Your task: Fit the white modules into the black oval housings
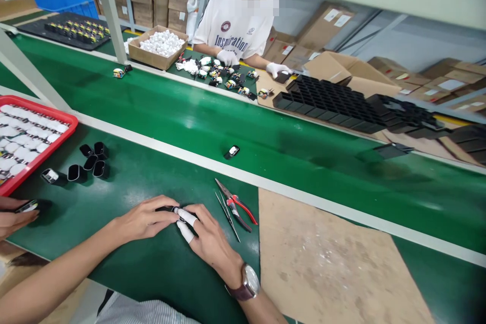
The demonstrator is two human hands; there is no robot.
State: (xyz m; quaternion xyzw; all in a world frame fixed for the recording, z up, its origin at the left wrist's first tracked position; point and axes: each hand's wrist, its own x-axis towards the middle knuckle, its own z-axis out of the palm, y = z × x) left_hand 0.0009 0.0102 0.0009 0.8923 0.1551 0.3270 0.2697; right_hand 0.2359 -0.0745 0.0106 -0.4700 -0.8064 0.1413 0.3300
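Note:
Both my hands meet over the green table, fingers closed round a small black part point(182, 219) that they mostly cover. My left hand point(150, 218) pinches its left end with thumb and fingers. White finger covers sit on two fingertips of my right hand point(205, 230), which grips the other end; a watch is on that wrist. To the right of my hands lie tweezers point(228, 216) and red-handled pliers point(236, 205). Several black housings point(77, 173) stand to the left, one with a white piece inside.
A red tray point(72, 124) of white-covered parts is at far left, beside another person's hand point(13, 220). A black housing point(232, 151) lies on the green belt point(182, 116). Cardboard point(326, 263) covers the right side. Across the belt, a gloved person works near stacked black housings point(330, 104).

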